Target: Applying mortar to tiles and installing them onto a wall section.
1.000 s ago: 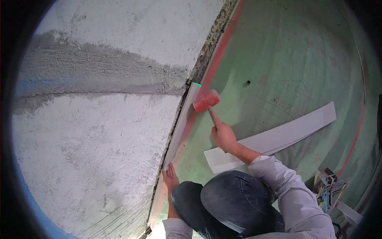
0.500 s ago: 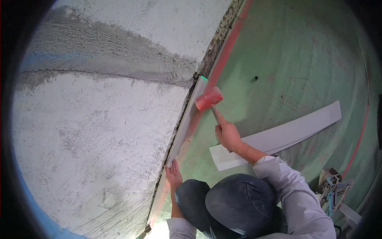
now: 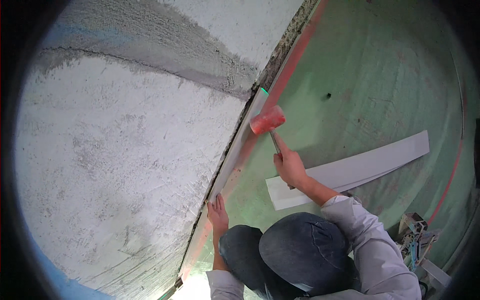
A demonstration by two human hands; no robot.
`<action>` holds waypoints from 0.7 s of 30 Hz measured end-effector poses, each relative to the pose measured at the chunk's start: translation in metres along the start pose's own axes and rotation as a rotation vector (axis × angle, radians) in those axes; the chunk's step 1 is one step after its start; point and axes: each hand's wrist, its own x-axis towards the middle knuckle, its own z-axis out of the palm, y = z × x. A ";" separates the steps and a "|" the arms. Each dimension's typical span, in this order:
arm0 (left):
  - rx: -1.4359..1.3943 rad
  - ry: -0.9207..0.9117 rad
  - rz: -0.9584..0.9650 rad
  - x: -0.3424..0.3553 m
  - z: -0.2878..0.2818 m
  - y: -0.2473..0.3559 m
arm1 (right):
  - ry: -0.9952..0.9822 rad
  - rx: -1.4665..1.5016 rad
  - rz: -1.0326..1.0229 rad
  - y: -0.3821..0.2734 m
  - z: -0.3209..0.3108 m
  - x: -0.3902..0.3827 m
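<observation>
A rubber mallet (image 3: 268, 120) with a red, worn head is in my right hand (image 3: 291, 169), fingers wrapped round its handle. Its head is over or against the face of a long pale skirting strip (image 3: 239, 145) that runs along the foot of the wall; I cannot tell whether they touch. Lower down, my left hand (image 3: 217, 215) lies with fingers stretched out against the same strip, gripping nothing. A bright green light line crosses the strip's far end.
White plastered wall (image 3: 125, 160) with a rough grey band fills the left. On the green floor (image 3: 380, 75) lie more pale strips (image 3: 350, 167), right of my right hand. A tool with metal parts (image 3: 414, 235) stands at the lower right. A small dark bit (image 3: 329, 95) lies farther off.
The view has shifted and turned slightly. My right hand still holds the mallet near the strip, and my left hand keeps its place on it.
</observation>
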 end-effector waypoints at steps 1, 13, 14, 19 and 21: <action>-0.003 0.001 0.003 0.001 -0.002 0.002 | -0.002 0.014 0.005 -0.001 0.003 0.002; -0.045 0.153 0.012 -0.003 0.005 -0.006 | 0.132 0.048 0.027 -0.008 0.004 -0.006; -0.067 0.141 -0.004 0.001 0.005 -0.006 | 0.135 0.043 0.025 -0.004 0.005 -0.003; -0.075 0.139 0.025 -0.002 0.010 -0.011 | 0.089 0.083 0.044 -0.006 -0.003 0.004; -0.069 0.183 -0.044 0.001 0.009 -0.012 | 0.031 0.030 0.098 -0.008 -0.007 -0.007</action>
